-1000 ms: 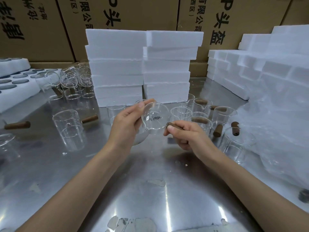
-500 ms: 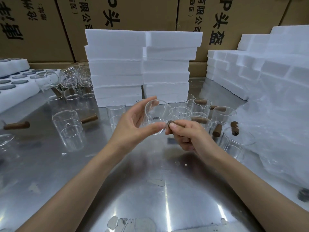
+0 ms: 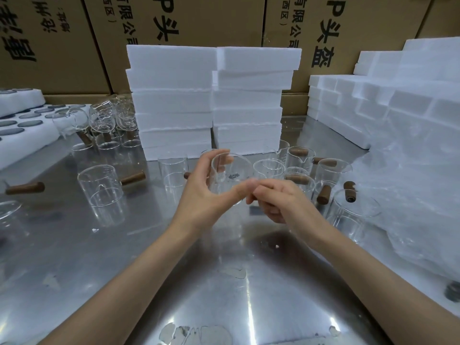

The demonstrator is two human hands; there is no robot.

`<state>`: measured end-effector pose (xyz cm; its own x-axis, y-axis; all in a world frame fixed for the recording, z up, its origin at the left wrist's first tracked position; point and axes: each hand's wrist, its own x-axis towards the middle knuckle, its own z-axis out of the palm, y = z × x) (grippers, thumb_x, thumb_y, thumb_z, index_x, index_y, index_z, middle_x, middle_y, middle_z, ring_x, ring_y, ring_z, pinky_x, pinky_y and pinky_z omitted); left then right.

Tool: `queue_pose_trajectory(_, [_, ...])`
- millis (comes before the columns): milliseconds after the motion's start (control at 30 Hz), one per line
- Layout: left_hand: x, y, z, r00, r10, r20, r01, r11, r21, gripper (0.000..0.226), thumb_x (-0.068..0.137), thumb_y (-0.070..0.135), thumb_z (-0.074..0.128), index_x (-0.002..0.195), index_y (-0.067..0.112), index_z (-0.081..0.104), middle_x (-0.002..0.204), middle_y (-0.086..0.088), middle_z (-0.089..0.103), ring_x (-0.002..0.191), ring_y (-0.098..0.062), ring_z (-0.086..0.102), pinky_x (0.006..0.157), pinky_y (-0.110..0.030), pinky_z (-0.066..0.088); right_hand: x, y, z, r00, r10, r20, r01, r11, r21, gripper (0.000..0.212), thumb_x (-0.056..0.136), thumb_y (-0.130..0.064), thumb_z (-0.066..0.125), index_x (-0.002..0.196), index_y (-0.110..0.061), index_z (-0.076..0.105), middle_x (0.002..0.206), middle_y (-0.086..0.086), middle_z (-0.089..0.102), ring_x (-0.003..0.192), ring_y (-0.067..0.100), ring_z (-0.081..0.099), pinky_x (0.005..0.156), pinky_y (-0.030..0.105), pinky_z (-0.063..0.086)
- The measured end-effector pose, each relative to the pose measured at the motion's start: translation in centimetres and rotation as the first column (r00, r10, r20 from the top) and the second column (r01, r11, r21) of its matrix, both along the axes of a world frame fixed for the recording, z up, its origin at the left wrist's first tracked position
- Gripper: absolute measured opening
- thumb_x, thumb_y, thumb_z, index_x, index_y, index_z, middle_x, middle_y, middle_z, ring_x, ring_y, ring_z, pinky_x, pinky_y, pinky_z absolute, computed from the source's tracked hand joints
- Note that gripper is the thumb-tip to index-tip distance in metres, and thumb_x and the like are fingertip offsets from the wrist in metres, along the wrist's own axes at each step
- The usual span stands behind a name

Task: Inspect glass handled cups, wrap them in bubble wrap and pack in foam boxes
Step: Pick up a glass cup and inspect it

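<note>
I hold one clear glass cup [image 3: 230, 175] tilted on its side above the steel table [image 3: 149, 282], its mouth turned toward me. My left hand [image 3: 206, 192] wraps the cup's body, thumb under the rim and fingers over the top. My right hand [image 3: 278, 197] is closed around the cup's brown wooden handle, which is mostly hidden in the fist. Several more glass cups with brown handles [image 3: 321, 180] stand just behind my hands. Bubble wrap [image 3: 410, 195] lies heaped at the right. Two stacks of white foam boxes [image 3: 211, 100] stand behind.
More cups [image 3: 100, 192] stand on the left half of the table, and a cluster of round glasses [image 3: 104, 118] sits at the back left. Foam trays with round holes [image 3: 20, 128] lie far left. Stepped foam blocks [image 3: 373, 100] fill the right. Cardboard cartons [image 3: 174, 23] wall the back.
My left hand has shifted its hold around the cup, the thumb sliding under the rim toward my right hand. The cup has turned slightly. The right hand stays on the handle.
</note>
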<state>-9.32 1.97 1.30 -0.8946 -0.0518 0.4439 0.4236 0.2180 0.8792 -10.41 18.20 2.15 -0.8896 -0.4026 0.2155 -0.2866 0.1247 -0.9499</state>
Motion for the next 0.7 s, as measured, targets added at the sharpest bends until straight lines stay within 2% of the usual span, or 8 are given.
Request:
queue_pose_trajectory(67, [0.1,-0.1,0.1,0.999,-0.047,-0.001,0.047,0.997,-0.055,0.087,0.056,0.06,0.073,0.134,0.038,0.042,0.128,0.018,0.056,0.121,0.008,0.048,0.099,-0.016,0.038,-0.1,0.3,0.4,0.996,0.019,0.088,-0.01,0.994,-0.11,0.037,0.095,-0.023,0.047,0.061,-0.016,0.06,0.044,-0.008,0.03,0.04,0.004,0.023,0.038,0.014,0.018])
queue_pose_trajectory(167, [0.6,-0.2,0.2,0.99,-0.128,-0.059,0.123,0.99,-0.072,0.087,0.067,0.051,0.071,0.144,0.037,0.032,0.145,0.017,0.042,0.13,0.006,0.042,0.107,-0.025,0.036,-0.3,0.8,0.8,0.975,0.096,0.2,-0.047,0.97,-0.238,0.037,0.087,-0.038,0.047,0.058,-0.017,0.057,0.044,-0.004,0.027,0.038,0.007,0.02,0.037,0.016,0.016])
queue_pose_trajectory(233, [0.8,-0.1,0.3,0.983,-0.133,-0.122,0.121,0.987,-0.104,0.083,0.073,0.044,0.07,0.145,0.035,0.032,0.149,0.015,0.039,0.133,-0.001,0.042,0.11,-0.032,0.036,-0.5,1.1,0.8,0.949,0.162,0.27,-0.077,0.95,-0.302,0.036,0.08,-0.044,0.049,0.06,-0.015,0.056,0.043,-0.005,0.027,0.036,0.006,0.02,0.036,0.016,0.017])
queue_pose_trajectory(367, [0.8,0.2,0.4,0.973,-0.057,-0.225,0.025,0.99,-0.141,0.072,0.075,0.04,0.072,0.14,0.029,0.042,0.143,0.012,0.047,0.131,-0.009,0.047,0.109,-0.04,0.04,-0.7,1.1,0.7,0.904,0.282,0.322,-0.158,0.919,-0.36,0.037,0.081,-0.042,0.047,0.059,-0.014,0.057,0.04,-0.004,0.028,0.031,0.006,0.02,0.034,0.016,0.018])
queue_pose_trajectory(433, [0.8,0.2,0.4,0.966,0.001,-0.259,-0.04,0.989,-0.145,0.068,0.075,0.043,0.073,0.136,0.03,0.047,0.137,0.013,0.052,0.128,-0.007,0.049,0.107,-0.036,0.042,-0.8,1.2,0.7,0.889,0.311,0.336,-0.187,0.917,-0.354,0.039,0.082,-0.042,0.046,0.06,-0.012,0.059,0.037,-0.002,0.03,0.029,0.007,0.022,0.032,0.015,0.021])
queue_pose_trajectory(533, [0.9,0.3,0.5,0.944,0.1,-0.316,-0.146,0.981,-0.126,0.058,0.074,0.048,0.073,0.127,0.034,0.053,0.127,0.02,0.058,0.119,-0.005,0.055,0.097,-0.036,0.048,-0.7,1.1,0.6,0.868,0.334,0.367,-0.257,0.935,-0.243,0.048,0.083,-0.047,0.042,0.063,-0.012,0.067,0.038,0.001,0.038,0.029,0.009,0.029,0.034,0.017,0.024])
queue_pose_trajectory(633, [1.0,0.5,0.6,0.928,0.129,-0.35,-0.147,0.989,-0.026,0.045,0.076,0.042,0.074,0.116,0.026,0.06,0.115,0.016,0.064,0.112,-0.012,0.061,0.095,-0.042,0.05,-0.5,0.5,-0.2,0.891,0.295,0.344,-0.272,0.955,-0.116,0.048,0.09,-0.046,0.038,0.073,-0.018,0.074,0.048,-0.001,0.047,0.036,0.01,0.038,0.042,0.021,0.027])
queue_pose_trajectory(700, [1.0,0.7,0.6,0.927,0.139,-0.347,-0.159,0.987,-0.03,0.044,0.075,0.039,0.075,0.113,0.023,0.061,0.11,0.013,0.066,0.111,-0.012,0.062,0.096,-0.04,0.05,-0.4,0.1,-0.6,0.905,0.26,0.337,-0.24,0.965,-0.101,0.043,0.09,-0.048,0.042,0.074,-0.023,0.074,0.053,-0.004,0.045,0.038,0.01,0.038,0.043,0.021,0.027])
